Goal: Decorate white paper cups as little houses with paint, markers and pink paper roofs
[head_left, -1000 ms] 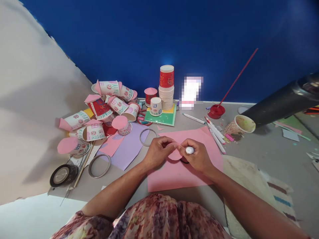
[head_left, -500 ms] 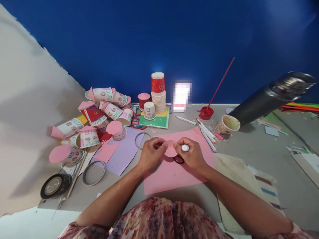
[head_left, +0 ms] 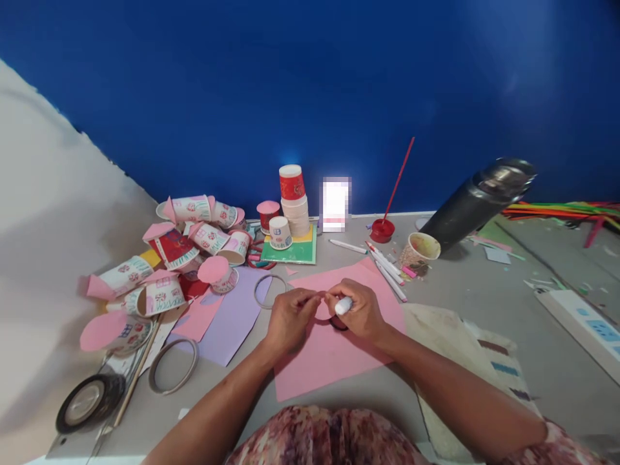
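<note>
Two hands met over the middle of a pink paper sheet (head_left: 329, 352). The left hand (head_left: 289, 318) pinched the left edge of a small pink paper piece (head_left: 323, 309) between thumb and fingertips, closed narrowly on it. The right hand (head_left: 357, 311) gripped the piece's right edge and also clasped a white marker (head_left: 343, 305). The marker's long axis ran from near-left to far-right, its rounded white end pointing near-left toward the camera. A black ring (head_left: 338, 323) lay on the sheet just under the right hand, partly hidden.

The pink sheet rested on a grey table (head_left: 465, 284), overlapping a lilac sheet (head_left: 232, 316) to its left. Further left lay a heap of decorated paper cups (head_left: 184, 258) with pink paper tops, tape rolls (head_left: 84, 402) nearer the camera, and a clear ring (head_left: 268, 290). At the far edge stood a stack of cups (head_left: 294, 200) on green card (head_left: 290, 250), a red paint pot (head_left: 382, 229) with a red stick, loose markers (head_left: 385, 265) and a stained cup (head_left: 420, 248). A dark cylinder (head_left: 477, 200) lay tilted to the right. A deep blue wall (head_left: 310, 90) rose behind. Writing on the cups was too small to read.
</note>
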A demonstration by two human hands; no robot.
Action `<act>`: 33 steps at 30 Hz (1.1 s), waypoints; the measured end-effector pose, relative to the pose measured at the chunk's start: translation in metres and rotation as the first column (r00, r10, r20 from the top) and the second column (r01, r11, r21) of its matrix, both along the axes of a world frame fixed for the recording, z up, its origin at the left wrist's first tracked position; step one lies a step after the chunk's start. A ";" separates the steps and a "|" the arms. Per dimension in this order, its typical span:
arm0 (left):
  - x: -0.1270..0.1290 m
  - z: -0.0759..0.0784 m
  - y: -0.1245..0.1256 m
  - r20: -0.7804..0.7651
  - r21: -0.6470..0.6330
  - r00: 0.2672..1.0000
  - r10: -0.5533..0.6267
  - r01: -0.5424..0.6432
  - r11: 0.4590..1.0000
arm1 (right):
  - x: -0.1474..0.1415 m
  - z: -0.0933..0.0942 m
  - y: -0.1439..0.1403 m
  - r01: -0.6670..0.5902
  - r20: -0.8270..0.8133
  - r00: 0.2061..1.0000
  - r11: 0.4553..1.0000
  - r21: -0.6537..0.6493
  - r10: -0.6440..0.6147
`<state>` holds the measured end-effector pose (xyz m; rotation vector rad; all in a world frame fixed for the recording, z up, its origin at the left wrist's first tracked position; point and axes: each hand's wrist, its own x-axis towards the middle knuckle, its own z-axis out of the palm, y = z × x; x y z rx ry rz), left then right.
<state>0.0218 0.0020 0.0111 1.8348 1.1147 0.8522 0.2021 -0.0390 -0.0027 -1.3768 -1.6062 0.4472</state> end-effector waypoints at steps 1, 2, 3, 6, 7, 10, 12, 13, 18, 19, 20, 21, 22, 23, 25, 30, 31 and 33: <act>0.000 0.000 0.000 0.019 -0.030 1.000 -0.005 0.006 1.000 | 0.000 0.001 0.001 -0.007 0.003 1.000 1.000 0.008 0.007; 0.000 0.001 0.000 0.030 -0.062 0.999 -0.016 0.018 0.998 | -0.001 0.001 0.001 -0.011 0.007 1.000 1.000 0.014 0.011; 0.000 0.001 0.000 0.039 -0.082 0.999 -0.022 0.025 0.996 | -0.001 0.003 0.001 -0.013 0.010 1.000 1.000 0.015 0.013; 0.000 0.002 0.000 0.069 -0.099 0.998 -0.005 0.012 0.995 | -0.003 0.007 0.001 -0.018 0.020 1.000 1.000 -0.007 0.018; 0.000 0.002 0.000 0.085 -0.104 0.996 0.017 -0.008 0.995 | -0.003 0.008 0.001 -0.014 0.021 1.000 0.999 -0.044 0.015; -0.001 0.004 0.007 0.210 -0.220 0.964 0.165 -0.119 0.968 | -0.003 0.011 0.004 0.031 -0.033 0.999 0.970 -0.241 -0.040; -0.002 0.004 0.014 0.340 -0.412 0.891 0.302 -0.147 0.899 | 0.000 0.011 0.007 0.028 -0.123 0.990 0.940 -0.339 -0.074; -0.003 0.003 0.018 0.375 -0.481 0.866 0.330 -0.122 0.868 | 0.003 0.011 0.009 0.012 -0.168 0.983 0.937 -0.349 -0.076; -0.006 0.002 0.029 0.480 -0.610 0.785 0.392 -0.022 0.792 | 0.029 0.020 0.024 0.065 -0.144 0.983 0.943 -0.327 -0.118; -0.007 0.002 0.030 0.494 -0.617 0.773 0.399 -0.012 0.787 | 0.037 0.023 0.030 0.112 -0.100 0.983 0.942 -0.316 -0.151; -0.007 0.002 0.030 0.511 -0.624 0.760 0.402 0.006 0.781 | 0.044 0.027 0.037 0.172 -0.040 0.981 0.937 -0.304 -0.192; -0.007 0.002 0.031 0.529 -0.629 0.747 0.403 0.027 0.777 | 0.052 0.031 0.046 0.214 0.000 0.974 0.928 -0.306 -0.225; -0.006 0.003 0.031 0.548 -0.632 0.733 0.404 0.046 0.773 | 0.059 0.035 0.055 0.258 0.038 0.965 0.915 -0.311 -0.259; -0.006 0.003 0.030 0.561 -0.634 0.723 0.404 0.060 0.771 | 0.066 0.039 0.066 0.300 0.075 0.954 0.899 -0.320 -0.291; -0.004 0.003 0.028 0.567 -0.627 0.720 0.399 0.063 0.776 | 0.076 0.044 0.088 0.379 0.150 0.925 0.865 -0.329 -0.349; -0.002 0.004 0.019 0.548 -0.573 0.741 0.388 -0.005 0.819 | 0.079 0.043 0.130 0.495 0.360 0.853 0.802 -0.333 -0.377; -0.002 0.005 0.018 0.542 -0.563 0.742 0.394 -0.028 0.826 | 0.079 0.040 0.135 0.503 0.392 0.844 0.796 -0.338 -0.366; -0.002 0.006 0.018 0.539 -0.545 0.742 0.399 -0.055 0.837 | 0.078 0.034 0.141 0.513 0.444 0.828 0.781 -0.355 -0.342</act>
